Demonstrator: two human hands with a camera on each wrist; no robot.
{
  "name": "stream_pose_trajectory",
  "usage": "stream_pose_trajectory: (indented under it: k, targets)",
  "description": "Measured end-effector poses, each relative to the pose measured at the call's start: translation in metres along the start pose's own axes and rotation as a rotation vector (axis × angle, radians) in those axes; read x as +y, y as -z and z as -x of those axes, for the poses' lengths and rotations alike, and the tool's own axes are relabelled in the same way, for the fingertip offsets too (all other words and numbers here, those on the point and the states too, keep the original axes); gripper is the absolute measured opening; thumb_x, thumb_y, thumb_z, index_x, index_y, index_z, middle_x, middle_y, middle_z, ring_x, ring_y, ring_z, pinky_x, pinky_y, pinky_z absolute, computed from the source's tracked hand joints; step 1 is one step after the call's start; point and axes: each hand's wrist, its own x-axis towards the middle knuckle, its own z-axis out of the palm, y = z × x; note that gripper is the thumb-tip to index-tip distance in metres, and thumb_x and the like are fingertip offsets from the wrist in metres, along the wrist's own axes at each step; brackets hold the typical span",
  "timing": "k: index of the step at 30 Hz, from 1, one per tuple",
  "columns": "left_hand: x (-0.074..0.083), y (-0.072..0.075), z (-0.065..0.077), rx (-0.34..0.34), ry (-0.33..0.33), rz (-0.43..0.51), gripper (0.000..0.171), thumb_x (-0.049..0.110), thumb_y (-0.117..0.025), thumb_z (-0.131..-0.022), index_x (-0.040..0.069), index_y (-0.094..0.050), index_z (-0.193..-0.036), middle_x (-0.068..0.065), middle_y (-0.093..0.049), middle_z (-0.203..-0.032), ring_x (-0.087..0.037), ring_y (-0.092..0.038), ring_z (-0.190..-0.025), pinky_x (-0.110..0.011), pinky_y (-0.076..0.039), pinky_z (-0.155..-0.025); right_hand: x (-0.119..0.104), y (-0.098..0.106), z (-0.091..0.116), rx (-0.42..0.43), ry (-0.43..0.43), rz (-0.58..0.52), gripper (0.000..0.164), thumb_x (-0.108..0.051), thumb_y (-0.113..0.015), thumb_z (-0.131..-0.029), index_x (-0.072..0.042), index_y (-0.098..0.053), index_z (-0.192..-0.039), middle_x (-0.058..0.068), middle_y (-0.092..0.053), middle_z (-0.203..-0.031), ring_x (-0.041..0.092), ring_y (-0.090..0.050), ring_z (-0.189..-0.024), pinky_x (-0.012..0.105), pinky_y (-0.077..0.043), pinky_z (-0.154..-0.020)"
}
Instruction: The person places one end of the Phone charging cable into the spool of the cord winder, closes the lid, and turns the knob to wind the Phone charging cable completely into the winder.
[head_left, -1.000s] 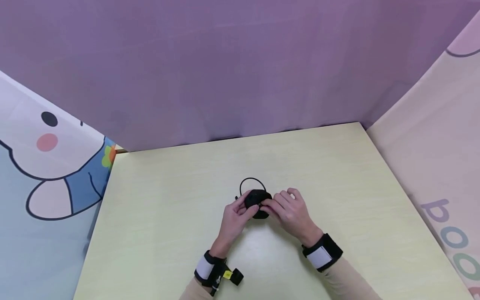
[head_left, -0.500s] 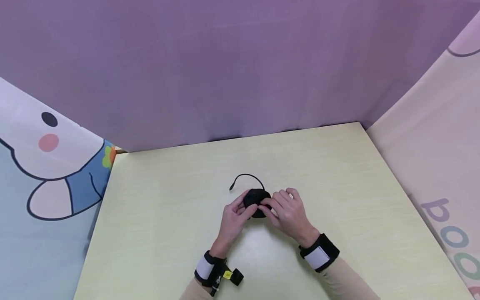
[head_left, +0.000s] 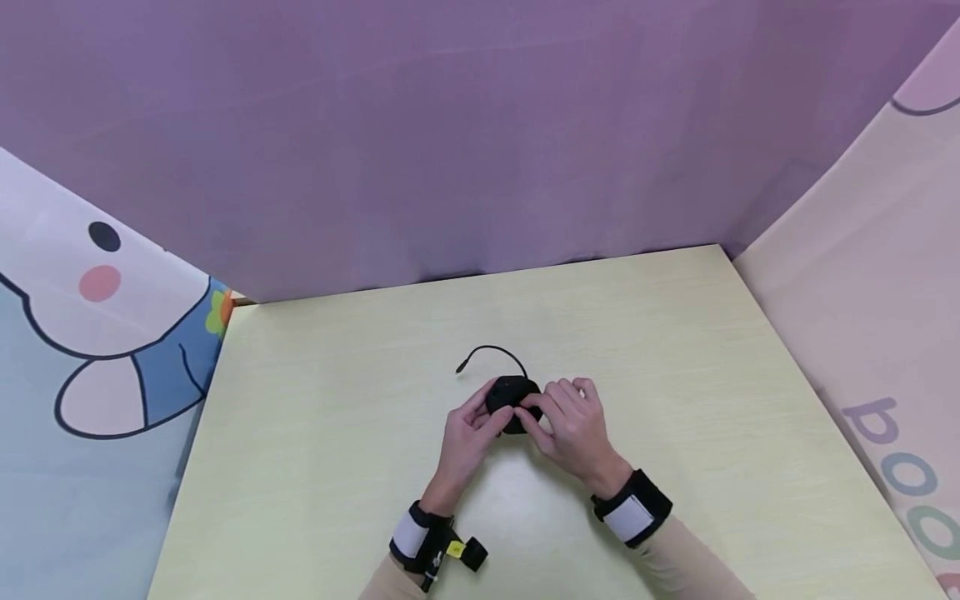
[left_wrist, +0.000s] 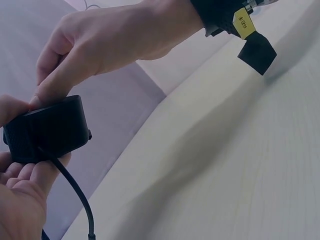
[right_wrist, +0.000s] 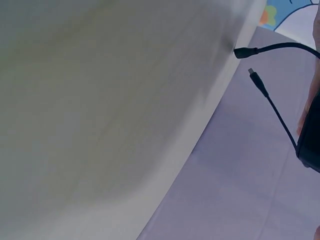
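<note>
A black, box-shaped device point(head_left: 512, 392) with rounded corners and short cables is held up over the table. My left hand point(head_left: 467, 442) grips it from the left, thumb on the near side and fingers beneath. From the right, my right hand point(head_left: 573, 427) has thumb and index fingertips pinched at its near edge; the exact spot is hidden by the fingers. In the left wrist view one black cable point(left_wrist: 75, 186) hangs from the device's face. The right wrist view shows two loose ends, a thicker plug point(right_wrist: 245, 52) and a slim metal-tipped plug point(right_wrist: 258, 82).
A pale wooden table point(head_left: 337, 400) spreads under both hands. Behind it rises a purple cloth wall point(head_left: 465, 150), with printed cartoon panels at the left point(head_left: 112, 350) and right point(head_left: 847, 275). Both wrists wear black straps; a small black camera point(head_left: 472, 553) juts from the left one.
The cable's loose end has swung outward to the far left, away from the device. Device and right hand have shifted slightly left; the left hand has barely moved.
</note>
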Motion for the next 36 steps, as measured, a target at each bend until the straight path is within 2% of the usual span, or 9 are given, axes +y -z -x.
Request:
stream_pose_trajectory:
  k: [9,14,23,33,36]
  targets:
    - [-0.002,0.000,0.000,0.017,-0.004,0.021,0.056,0.011,-0.068,-0.099,-0.003,-0.050,-0.150,-0.030,-0.062,-0.135,-0.014,-0.071,-0.109,-0.023,-0.057,-0.091,-0.007,-0.002,0.001,-0.029,-0.071,0.024,0.035,-0.034,-0.060,-0.104,-0.007,-0.069,-0.084,0.001,-0.053,-0.069,0.019,-0.051,-0.060,0.043,-0.041,-0.073]
    - [-0.001,-0.001,0.001,0.037,0.000,0.020,0.057,0.011,-0.069,-0.098,-0.003,-0.049,-0.150,-0.031,-0.064,-0.132,-0.012,-0.072,-0.106,-0.023,-0.057,-0.090,-0.012,-0.003,-0.001,-0.018,-0.100,0.054,0.036,-0.033,-0.060,-0.103,-0.006,-0.068,-0.082,0.002,-0.053,-0.066,0.020,-0.051,-0.058,0.044,-0.041,-0.071]
    - [-0.004,-0.001,0.001,0.046,-0.017,0.023,0.057,0.009,-0.068,-0.099,-0.005,-0.048,-0.150,-0.030,-0.064,-0.132,-0.014,-0.071,-0.109,-0.023,-0.056,-0.092,-0.015,0.004,-0.008,-0.130,-0.057,0.205,0.039,-0.034,-0.054,-0.106,-0.007,-0.066,-0.081,0.004,-0.055,-0.068,0.023,-0.056,-0.061,0.045,-0.045,-0.072]
    - [-0.007,-0.002,0.002,0.045,-0.019,0.013,0.056,0.008,-0.068,-0.099,-0.005,-0.049,-0.149,-0.032,-0.063,-0.133,-0.011,-0.071,-0.107,-0.022,-0.056,-0.091,-0.020,0.003,-0.010,-0.163,-0.096,0.222,0.036,-0.030,-0.054,-0.104,-0.007,-0.063,-0.078,0.004,-0.055,-0.067,0.025,-0.057,-0.061,0.045,-0.045,-0.072]
    - [-0.007,-0.002,0.002,0.046,-0.023,0.009,0.056,0.007,-0.069,-0.098,-0.005,-0.050,-0.149,-0.031,-0.064,-0.131,-0.011,-0.072,-0.105,-0.022,-0.057,-0.090,-0.021,0.003,-0.010,-0.189,-0.075,0.248,0.035,-0.027,-0.051,-0.104,-0.006,-0.060,-0.078,0.006,-0.056,-0.069,0.026,-0.057,-0.063,0.045,-0.046,-0.072]
